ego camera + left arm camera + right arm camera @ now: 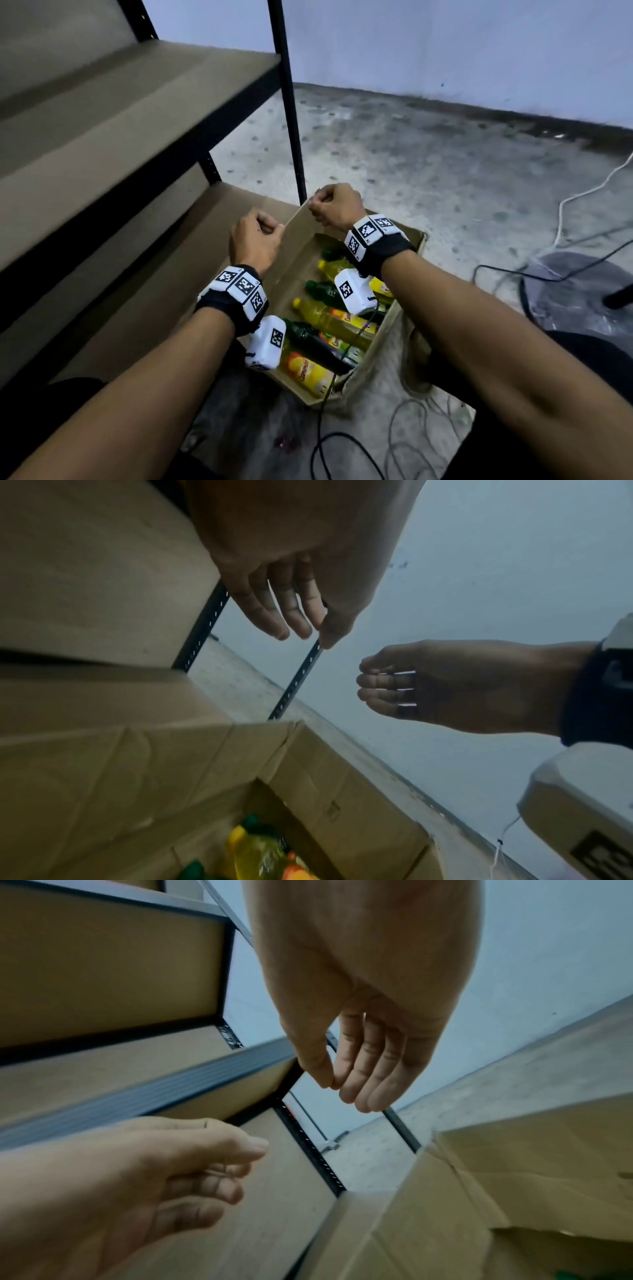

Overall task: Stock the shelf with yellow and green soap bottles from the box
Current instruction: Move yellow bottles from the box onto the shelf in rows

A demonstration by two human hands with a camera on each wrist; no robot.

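An open cardboard box (294,274) stands on the floor beside the shelf. Several yellow soap bottles (339,322) and green soap bottles (315,339) lie in it on their sides. My left hand (270,228) hovers above the box's left flap and my right hand (317,205) above its far corner. Both are loosely curled and hold nothing. In the left wrist view my left hand (301,626) hangs relaxed over the box (342,791) and a yellow bottle (253,856). The right wrist view shows my right hand (346,1088) with its thumb resting against the forefinger. The brown shelf boards (137,102) bear no bottles.
A black shelf post (291,102) rises just behind the box. Black cables (342,445) lie on the floor in front of it and a white cable (561,212) runs at the right. A dark round base (575,298) sits to the right. The lowest shelf board (191,257) adjoins the box.
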